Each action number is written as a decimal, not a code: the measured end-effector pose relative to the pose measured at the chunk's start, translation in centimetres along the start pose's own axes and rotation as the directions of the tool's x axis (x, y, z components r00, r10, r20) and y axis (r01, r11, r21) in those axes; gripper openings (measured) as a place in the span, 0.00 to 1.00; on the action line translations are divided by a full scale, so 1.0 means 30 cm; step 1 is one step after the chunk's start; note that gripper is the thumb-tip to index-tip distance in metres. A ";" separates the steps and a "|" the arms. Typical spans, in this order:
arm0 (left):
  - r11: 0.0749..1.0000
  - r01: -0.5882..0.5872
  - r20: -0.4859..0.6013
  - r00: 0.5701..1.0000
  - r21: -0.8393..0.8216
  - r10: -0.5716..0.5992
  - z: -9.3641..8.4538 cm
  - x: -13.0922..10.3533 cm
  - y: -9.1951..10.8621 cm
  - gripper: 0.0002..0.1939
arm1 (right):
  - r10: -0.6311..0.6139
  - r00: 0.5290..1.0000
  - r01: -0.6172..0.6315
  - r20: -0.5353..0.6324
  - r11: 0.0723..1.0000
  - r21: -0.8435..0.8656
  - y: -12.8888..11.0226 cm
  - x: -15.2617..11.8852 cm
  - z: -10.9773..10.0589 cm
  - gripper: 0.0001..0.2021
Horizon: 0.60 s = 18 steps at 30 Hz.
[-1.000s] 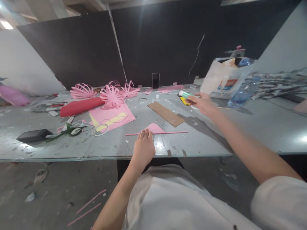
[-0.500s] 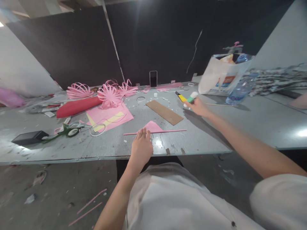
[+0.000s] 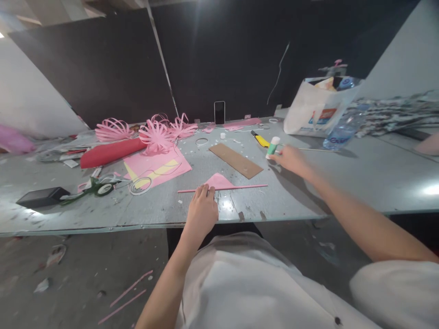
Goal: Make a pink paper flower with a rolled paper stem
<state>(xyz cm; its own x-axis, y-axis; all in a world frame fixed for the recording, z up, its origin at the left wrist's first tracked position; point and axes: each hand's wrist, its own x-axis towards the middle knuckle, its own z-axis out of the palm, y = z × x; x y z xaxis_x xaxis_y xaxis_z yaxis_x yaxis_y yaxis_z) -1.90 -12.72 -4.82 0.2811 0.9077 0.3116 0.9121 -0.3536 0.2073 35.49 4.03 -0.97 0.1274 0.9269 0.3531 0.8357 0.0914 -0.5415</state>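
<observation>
My left hand (image 3: 203, 204) presses down on a thin pink stick (image 3: 240, 187) and the pink paper piece (image 3: 219, 180) beside it, near the table's front edge. A green and white glue stick (image 3: 273, 148) stands upright on the table, with the fingertips of my right hand (image 3: 288, 159) at its lower side; the hand is slightly blurred. Just left of the glue stick lies a yellow cutter (image 3: 261, 140). A brown cardboard strip (image 3: 236, 161) lies between my two hands, farther back.
Green-handled scissors (image 3: 99, 186), a black block (image 3: 44, 197), pink sheets (image 3: 181, 161) and pink paper loops (image 3: 156, 135) are at left. A phone (image 3: 219, 113) stands at the back. At right are a white bag (image 3: 305, 109), a bottle (image 3: 343, 132) and a thin stick (image 3: 317, 149).
The glue stick was tilted in my right hand above the table and now stands upright. My right hand has moved slightly right and down. My left hand has stayed on the pink stick.
</observation>
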 end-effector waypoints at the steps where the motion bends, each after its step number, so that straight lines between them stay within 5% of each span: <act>1: 1.000 -0.002 0.006 1.000 0.002 0.002 -0.002 0.001 0.001 0.22 | -0.008 0.998 0.014 0.058 0.995 -0.094 -0.046 -0.048 -0.022 0.23; 5: 1.000 -0.014 0.029 0.999 0.018 0.014 -0.012 0.006 0.001 0.22 | -0.291 0.948 0.302 0.127 0.951 -0.070 -0.276 -0.292 -0.032 0.15; 9: 0.999 -0.041 0.035 0.999 0.023 0.040 -0.019 0.011 -0.003 0.22 | -0.560 0.783 0.574 0.270 0.818 0.033 -0.436 -0.491 0.091 0.12; 12: 0.998 -0.050 0.036 0.998 0.033 0.049 -0.023 0.014 -0.005 0.23 | -0.631 0.724 0.654 0.281 0.756 0.014 -0.459 -0.559 0.199 0.17; 18: 0.997 -0.063 0.050 0.997 0.048 0.061 -0.034 0.032 -0.010 0.24 | -0.620 0.738 0.666 0.266 0.732 -0.140 -0.438 -0.572 0.276 0.26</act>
<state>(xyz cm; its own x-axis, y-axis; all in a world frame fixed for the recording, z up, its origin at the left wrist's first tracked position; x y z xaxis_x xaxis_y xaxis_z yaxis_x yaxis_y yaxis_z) -2.21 -11.96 -3.63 0.3505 0.8948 0.2766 0.9059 -0.3989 0.1424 17.89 -10.06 -6.23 -0.5666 0.7239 0.3936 0.7717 0.6337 -0.0547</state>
